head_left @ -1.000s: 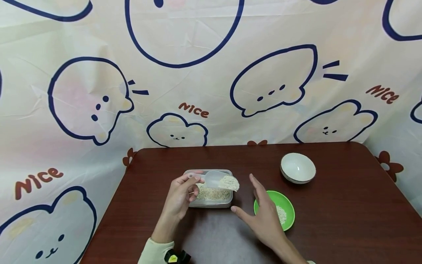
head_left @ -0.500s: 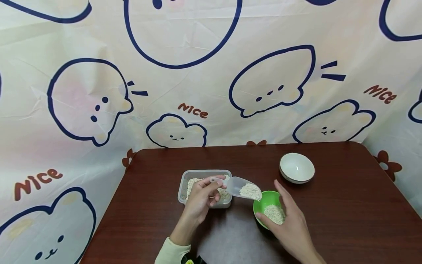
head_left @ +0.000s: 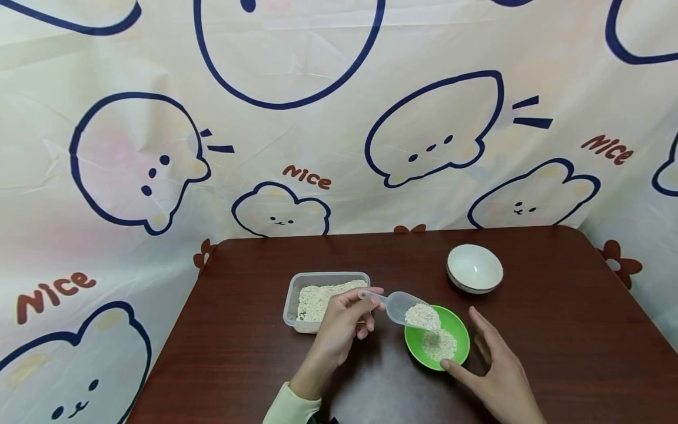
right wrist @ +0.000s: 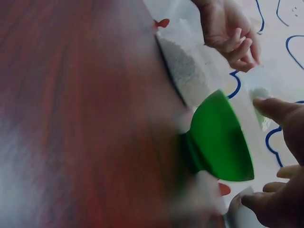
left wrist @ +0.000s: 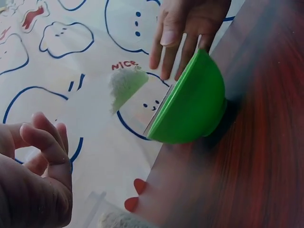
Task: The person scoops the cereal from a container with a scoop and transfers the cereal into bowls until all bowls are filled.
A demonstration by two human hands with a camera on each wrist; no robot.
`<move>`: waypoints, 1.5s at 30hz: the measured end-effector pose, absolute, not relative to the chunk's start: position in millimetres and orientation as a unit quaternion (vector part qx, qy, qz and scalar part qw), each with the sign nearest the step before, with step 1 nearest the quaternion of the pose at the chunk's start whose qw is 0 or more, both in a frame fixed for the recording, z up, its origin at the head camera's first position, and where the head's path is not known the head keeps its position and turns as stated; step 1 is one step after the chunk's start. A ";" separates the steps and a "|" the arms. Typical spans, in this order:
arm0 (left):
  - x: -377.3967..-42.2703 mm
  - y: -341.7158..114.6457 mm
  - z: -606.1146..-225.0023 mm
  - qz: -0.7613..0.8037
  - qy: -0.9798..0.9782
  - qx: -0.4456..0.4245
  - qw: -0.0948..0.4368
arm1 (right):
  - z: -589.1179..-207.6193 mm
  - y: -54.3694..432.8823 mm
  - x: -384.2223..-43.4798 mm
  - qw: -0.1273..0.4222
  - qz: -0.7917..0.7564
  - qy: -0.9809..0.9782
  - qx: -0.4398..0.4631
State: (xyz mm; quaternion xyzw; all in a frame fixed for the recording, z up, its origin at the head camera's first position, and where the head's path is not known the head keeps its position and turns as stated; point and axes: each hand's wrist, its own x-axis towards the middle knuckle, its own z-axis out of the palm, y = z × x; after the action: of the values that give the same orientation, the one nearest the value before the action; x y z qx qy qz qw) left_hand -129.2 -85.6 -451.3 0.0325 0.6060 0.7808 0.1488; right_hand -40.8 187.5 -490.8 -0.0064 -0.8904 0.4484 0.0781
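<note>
My left hand (head_left: 341,330) pinches the handle of a clear plastic scoop (head_left: 398,305), which is tilted down to the right over a green bowl (head_left: 459,330). Pale oat-like flakes (head_left: 424,317) heap at the scoop's front, and a similar pile (head_left: 439,347) lies inside the bowl. In the left wrist view the scoop's heap (left wrist: 126,85) hangs beside the rim of the upright bowl (left wrist: 194,107). Beside the bowl's right side, my right hand (head_left: 500,377) has its fingers spread and its thumb tip right at the near rim.
A clear plastic box (head_left: 290,303) of the same flakes stands to the left, partly covered by the left hand in the head view. Behind the green bowl, toward the back right, sits a white bowl (head_left: 475,269). All stand on a dark brown table (head_left: 238,353) before a printed cloth (head_left: 349,147).
My left hand has carried the loaded scoop rightward from above the box to over the green bowl, tipping it lower. My right hand has shifted right, to the bowl's right side.
</note>
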 end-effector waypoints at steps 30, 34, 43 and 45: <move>-108.1 -61.7 -425.2 0.521 0.819 0.241 -0.015 | -509.9 189.5 -44.0 -0.002 0.486 -0.874 -0.004; -107.4 -65.1 -420.8 0.522 0.819 0.239 -0.029 | -509.9 189.1 -43.7 -0.004 0.487 -0.873 -0.007; -109.7 -72.8 -427.6 0.592 0.781 0.196 0.024 | -510.7 189.5 -42.6 0.027 0.482 -0.876 0.009; -110.7 -76.1 -428.9 0.620 0.764 0.172 0.043 | -510.8 189.6 -42.2 0.048 0.468 -0.882 0.021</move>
State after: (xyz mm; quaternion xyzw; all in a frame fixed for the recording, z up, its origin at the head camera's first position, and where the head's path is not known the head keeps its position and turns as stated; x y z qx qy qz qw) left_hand -110.7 -76.1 -428.9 0.1722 0.7644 0.6198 0.0431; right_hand -42.2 189.6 -510.8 0.0210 -0.8823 0.4678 0.0483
